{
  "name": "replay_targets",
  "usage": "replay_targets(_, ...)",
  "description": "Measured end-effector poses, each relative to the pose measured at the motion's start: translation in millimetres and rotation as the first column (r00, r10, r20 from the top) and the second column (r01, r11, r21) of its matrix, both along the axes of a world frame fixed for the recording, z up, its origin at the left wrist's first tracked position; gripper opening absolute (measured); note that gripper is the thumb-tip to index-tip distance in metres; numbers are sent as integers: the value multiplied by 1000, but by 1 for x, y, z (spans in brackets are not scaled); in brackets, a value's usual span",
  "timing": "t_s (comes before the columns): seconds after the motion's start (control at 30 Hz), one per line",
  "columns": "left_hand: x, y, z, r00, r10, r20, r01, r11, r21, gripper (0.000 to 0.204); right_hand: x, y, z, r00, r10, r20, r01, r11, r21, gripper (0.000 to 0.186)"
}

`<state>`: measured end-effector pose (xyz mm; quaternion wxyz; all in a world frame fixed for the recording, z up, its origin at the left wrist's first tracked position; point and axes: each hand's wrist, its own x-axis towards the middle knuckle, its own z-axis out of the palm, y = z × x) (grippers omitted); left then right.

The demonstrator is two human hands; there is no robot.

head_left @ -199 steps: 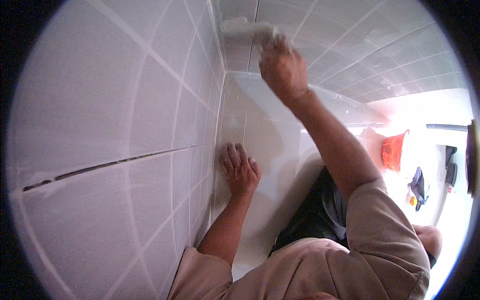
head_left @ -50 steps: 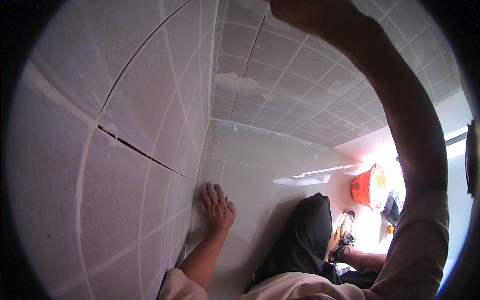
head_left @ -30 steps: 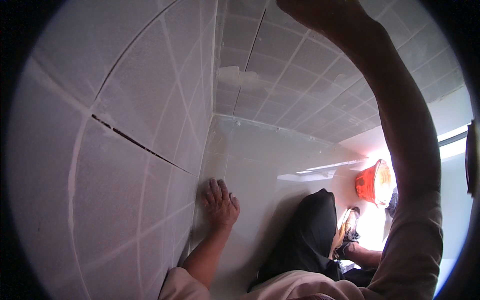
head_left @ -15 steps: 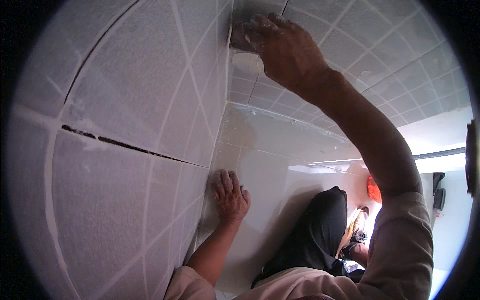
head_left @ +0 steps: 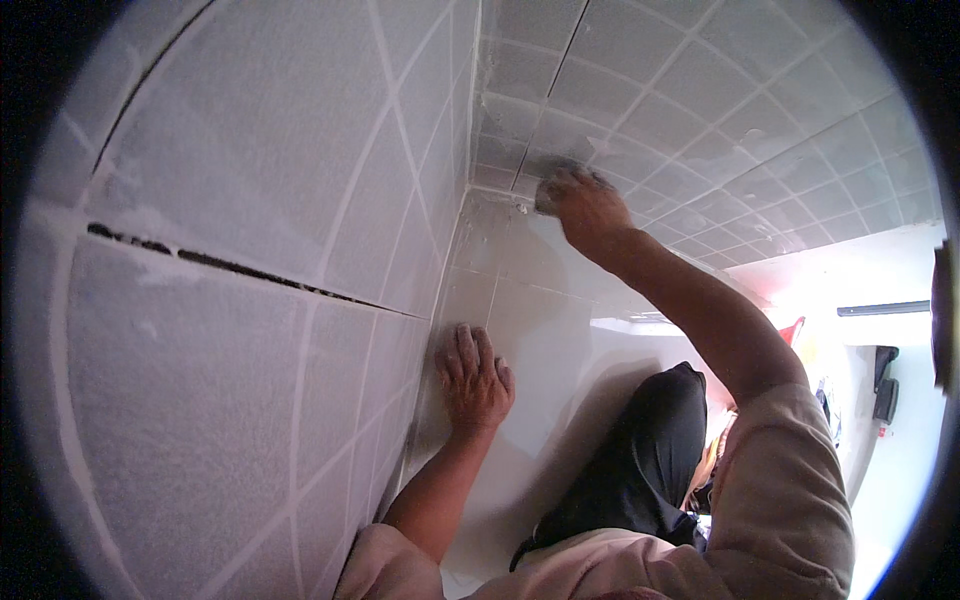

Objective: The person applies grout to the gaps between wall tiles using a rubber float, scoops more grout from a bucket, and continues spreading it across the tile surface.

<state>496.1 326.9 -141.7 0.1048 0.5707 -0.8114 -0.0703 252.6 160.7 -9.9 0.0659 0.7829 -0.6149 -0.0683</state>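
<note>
My right hand [head_left: 592,208] is at the foot of the far grey tiled wall [head_left: 680,105], near where it meets the pale floor. Its fingers are closed over a dark grey pad [head_left: 546,196], mostly hidden under the hand and slightly blurred, so I cannot tell its exact kind. Whitish smears lie on the tiles around it. My left hand [head_left: 478,385] rests palm down on the glossy pale floor tiles [head_left: 545,330], close to the left wall. Its fingers are stretched out and dusted with white, and it holds nothing.
The large grey tiled wall [head_left: 220,180] on the left has pale lines and a dark open joint [head_left: 240,268]. My bent knee in black trousers [head_left: 640,450] takes up the lower middle. A black-handled thing [head_left: 884,385] is at the far right.
My right hand has moved down and to the right, from the wall corner toward the floor edge, with the grey pad. My left hand stays on the floor. The view has shifted slightly.
</note>
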Motion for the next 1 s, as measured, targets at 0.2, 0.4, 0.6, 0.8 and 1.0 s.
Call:
replay_targets(0.2,9,8,-4,1000,15,17,-15,1000,-19,62,-1,3,98,975,193,113,-97,821,-562,32)
replay_targets(0.4,1,1,0,1000,-16,-1,15,999,-39,62,-21,31,14,887,-398,235,315,892,323,37)
replay_targets(0.6,4,-2,3,1000,-26,0,26,999,-43,62,15,58,-62,-133,-603,787,318,726,610,30)
replay_targets(0.8,6,-2,1,998,-17,-56,17,1000,4,59,37,12,-100,294,-434,852,568,796,209,24)
replay_targets(1.0,3,-7,6,999,-42,27,42,999,-13,62,38,-3,-103,388,-552,738,307,832,462,29)
